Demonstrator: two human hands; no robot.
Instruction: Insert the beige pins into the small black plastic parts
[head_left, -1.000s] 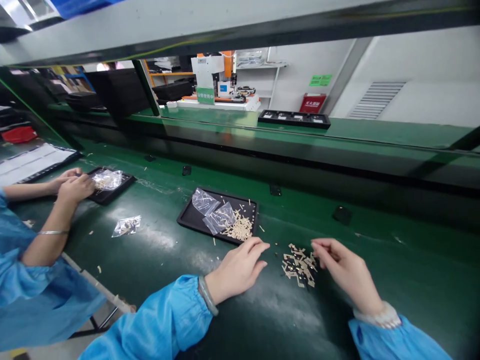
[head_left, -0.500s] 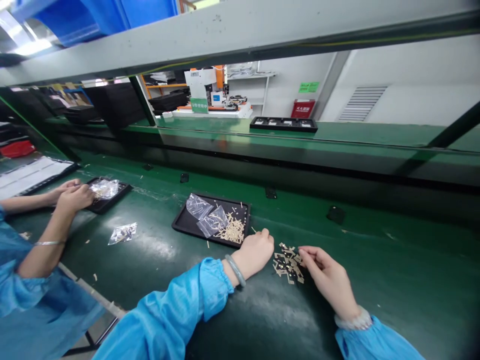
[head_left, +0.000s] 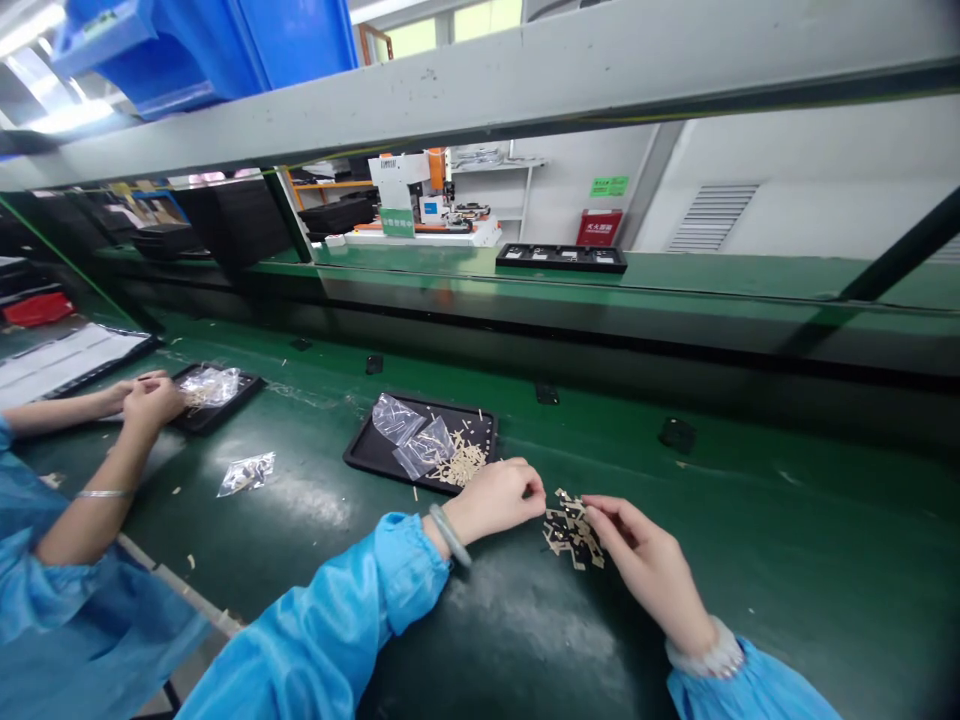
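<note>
On the green tabletop lies a pile of small tan and black parts (head_left: pixel 574 532). My right hand (head_left: pixel 649 560) reaches in from the right, thumb and index finger pinched at the pile's upper right edge; what they grip is too small to make out. Just left of the pile is my left hand (head_left: pixel 504 492), its fingertips pressed together, their content hidden. Behind my left wrist sits a black tray (head_left: pixel 375 452) with two clear bags (head_left: pixel 426 447) and a heap of small tan strips (head_left: pixel 461 462).
Another person's hands (head_left: pixel 150 395) work at a second black tray (head_left: pixel 214 415) on the left. A small clear bag (head_left: pixel 247 474) lies between the trays. Black pads (head_left: pixel 678 434) line the table's back. A shelf beam (head_left: pixel 480 85) crosses overhead.
My right hand has moved slightly left over the pile's edge. My left fingers now point toward the pile, with the wrist shifted a little left. The camera view has tilted slightly.
</note>
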